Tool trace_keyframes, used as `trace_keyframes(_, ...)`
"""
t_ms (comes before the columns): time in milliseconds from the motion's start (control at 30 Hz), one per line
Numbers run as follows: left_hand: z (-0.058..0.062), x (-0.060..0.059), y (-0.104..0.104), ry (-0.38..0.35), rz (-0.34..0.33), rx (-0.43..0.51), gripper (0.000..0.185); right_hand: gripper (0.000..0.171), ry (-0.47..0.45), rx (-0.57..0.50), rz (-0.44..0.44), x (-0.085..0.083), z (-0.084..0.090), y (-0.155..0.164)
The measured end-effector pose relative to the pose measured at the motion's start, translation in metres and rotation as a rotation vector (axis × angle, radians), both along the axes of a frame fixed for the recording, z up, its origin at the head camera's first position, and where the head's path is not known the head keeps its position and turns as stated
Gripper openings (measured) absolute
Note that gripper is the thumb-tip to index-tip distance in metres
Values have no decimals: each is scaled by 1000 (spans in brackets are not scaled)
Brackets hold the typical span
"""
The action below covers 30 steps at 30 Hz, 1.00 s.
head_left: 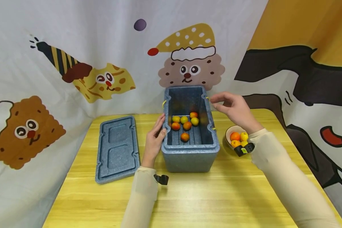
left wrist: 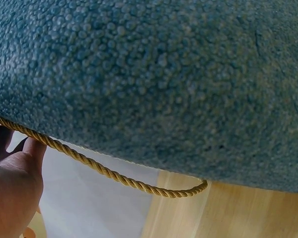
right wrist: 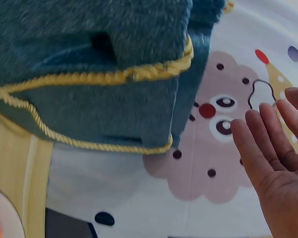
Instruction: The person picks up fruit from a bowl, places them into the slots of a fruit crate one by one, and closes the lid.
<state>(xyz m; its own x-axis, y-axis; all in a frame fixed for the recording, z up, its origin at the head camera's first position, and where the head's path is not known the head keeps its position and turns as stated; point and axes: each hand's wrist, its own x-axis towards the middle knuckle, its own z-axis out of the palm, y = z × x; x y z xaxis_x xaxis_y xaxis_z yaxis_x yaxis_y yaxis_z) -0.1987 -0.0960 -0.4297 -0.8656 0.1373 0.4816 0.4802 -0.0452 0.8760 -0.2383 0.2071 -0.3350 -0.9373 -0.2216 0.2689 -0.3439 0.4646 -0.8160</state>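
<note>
A blue foam box stands open on the yellow wooden table, with several orange and yellow fruits on its floor. My left hand rests flat against the box's left wall near the rim; the wrist view shows its palm beside the foam wall and a yellow rope handle. My right hand hovers with straight fingers just right of the box's far right rim, holding nothing. In the right wrist view its fingers stand apart from the box and its rope.
The box's blue lid lies flat on the table to the left. A small bowl with orange and yellow fruits sits right of the box, under my right forearm. A cartoon-printed cloth hangs behind the table.
</note>
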Motion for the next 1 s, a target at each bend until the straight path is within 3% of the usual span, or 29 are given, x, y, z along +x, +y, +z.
trace_keyframes(167, -1, 0, 0, -14, 0, 4, 44, 23, 12, -40, -34, 9, -1, 18)
trace_keyframes(633, 3, -2, 0, -2, -8, 9, 43, 26, -12, 40, -114, 16, -11, 50)
trace_keyframes(800, 4, -3, 1, 13, -2, 21, 44, 30, -68, 91, -151, 21, -24, 68)
trace_keyframes(1000, 3, -1, 0, 7, 3, 3, 44, 31, -122, 135, -177, 31, -54, 93)
